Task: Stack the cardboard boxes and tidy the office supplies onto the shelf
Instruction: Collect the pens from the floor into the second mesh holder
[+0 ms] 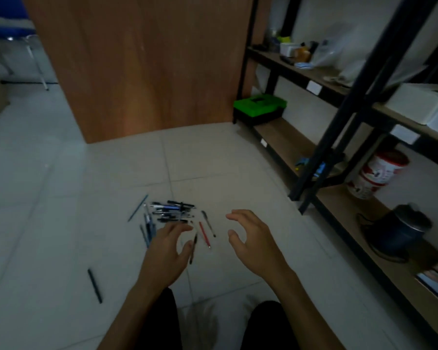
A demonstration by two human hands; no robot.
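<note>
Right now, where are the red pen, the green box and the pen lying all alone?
red pen (pixel 204 234): head view, middle of its red barrel.
green box (pixel 276 104): head view, right part of its green lid.
lone dark pen (pixel 94 286): head view, middle of its barrel.

1. Floor: pale grey-white tiles, with darker grout lines in a grid.
2. Panel: warm brown, with vertical wood grain.
3. Pens: the heap is mostly black and blue, some with white barrels.
4. Red pen: 1 only.
5. Black pen: plain black.
6. Box: bright green lid, black base.
7. Shelf: black frame, tan boards, white labels.
8. Can: white with red bands.
9. Pot: dark blue-black.
10. Chair: blue seat, silver legs.
</note>
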